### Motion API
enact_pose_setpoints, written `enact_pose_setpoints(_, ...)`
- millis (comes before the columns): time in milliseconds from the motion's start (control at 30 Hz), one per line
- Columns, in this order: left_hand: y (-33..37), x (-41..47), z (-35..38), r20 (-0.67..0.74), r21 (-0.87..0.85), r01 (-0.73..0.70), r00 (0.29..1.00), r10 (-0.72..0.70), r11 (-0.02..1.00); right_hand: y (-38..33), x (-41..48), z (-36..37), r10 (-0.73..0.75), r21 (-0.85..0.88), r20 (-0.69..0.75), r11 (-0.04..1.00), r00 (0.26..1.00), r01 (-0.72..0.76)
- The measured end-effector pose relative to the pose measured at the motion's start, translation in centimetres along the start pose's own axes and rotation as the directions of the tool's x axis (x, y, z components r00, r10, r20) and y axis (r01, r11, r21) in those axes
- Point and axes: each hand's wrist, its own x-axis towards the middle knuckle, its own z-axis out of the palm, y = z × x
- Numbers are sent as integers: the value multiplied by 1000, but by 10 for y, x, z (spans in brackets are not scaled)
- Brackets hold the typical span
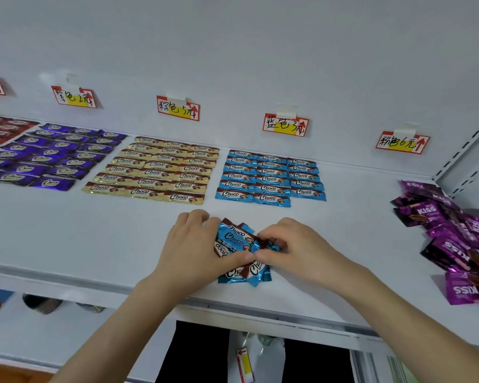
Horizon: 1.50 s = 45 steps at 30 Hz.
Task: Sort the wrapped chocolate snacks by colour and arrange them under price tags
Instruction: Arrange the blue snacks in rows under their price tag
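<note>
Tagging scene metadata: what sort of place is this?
Likely a shop: a white display shelf, handwritten price tags, sorted rows of blue snacks beneath them, and a slotted shelf upright at right.

– The light is bright and even, coming from above and in front; the white shelf (80, 230) looks flat, with a cool bluish cast.
– Shadows stay faint: a soft one beside each price tag (178, 108), a thin one under the left hand (197, 244) and right hand (291, 244).
– Foil catches glare. The purple snacks (50, 158) carry blue-white hot spots; the gold snacks (155, 172) glint along their edges.
– Wide-angle distortion bends the shelf's front lip and tilts the tags. The magenta packets (454, 239) at the right edge smear; the red snacks (0, 131) far left look soft. Print on the loose blue snacks (234, 236) reads sharp.
</note>
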Motion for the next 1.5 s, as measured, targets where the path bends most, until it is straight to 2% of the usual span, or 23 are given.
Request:
enact_pose_setpoints(167, -2, 5, 1, 15, -170, -113, 993, 117, 979, 2, 2, 1, 25, 75, 22, 997, 999, -26)
enact_pose_setpoints(300, 2, 10, -1, 47, -390, -76, 994, 103, 917, 6, 0, 4, 51, 132, -16, 990, 999, -48)
enact_pose_setpoints(433, 7, 13, -3, 63, -514, -68, 991, 116, 855, 9, -2, 5, 61, 179, -79, 983, 995, -46)
enact_pose_setpoints(533, 7, 18, -8, -14, -543, -111, 992, 124, 833, 12, -4, 4, 90, 235, -135, 970, 987, -57)
enact_pose_setpoints(633, 4, 22, -14, -105, -593, -102, 993, 49, 799, 15, -6, 1, 110, 274, -154, 960, 982, -64)
enact_pose_setpoints(700, -1, 23, -15, -130, -697, -51, 990, -56, 716, 14, -9, -1, 97, 284, -161, 958, 982, -48)
enact_pose_setpoints(767, -6, 21, -15, -112, -826, -3, 981, -159, 564, 8, -11, -1, 62, 259, -121, 965, 991, -29)
enact_pose_setpoints(867, -11, 18, -15, -91, -936, 14, 956, -279, 351, 0, -11, 3, -71, 74, 22, 995, 997, 69)
enact_pose_setpoints(967, -17, 13, -16, -100, -975, -19, 928, -359, 223, -9, -6, 6, -156, -41, 95, 986, 983, 160)
enact_pose_setpoints(1067, -22, 7, -20, -77, -991, -28, 913, -400, 128, -16, 3, 7, -160, -80, 120, 982, 980, 170)
enact_pose_setpoints(1167, -26, 2, -23, -40, -999, -31, 906, -421, 29, -26, 13, 2, -132, -110, 205, 981, 970, 157)
enact_pose_setpoints(1300, -28, -4, -25, 19, -995, -28, 893, -449, -97, -34, 24, -4, -80, -64, 316, 992, 945, 106)
enact_pose_setpoints(1400, -29, -8, -24, 47, -987, -29, 893, -447, -161, -36, 25, -3, -73, -69, 281, 993, 957, 97)
enact_pose_setpoints(1500, -28, -10, -22, 64, -980, -27, 895, -442, -197, -35, 23, 0, -68, -50, 167, 996, 984, 78)
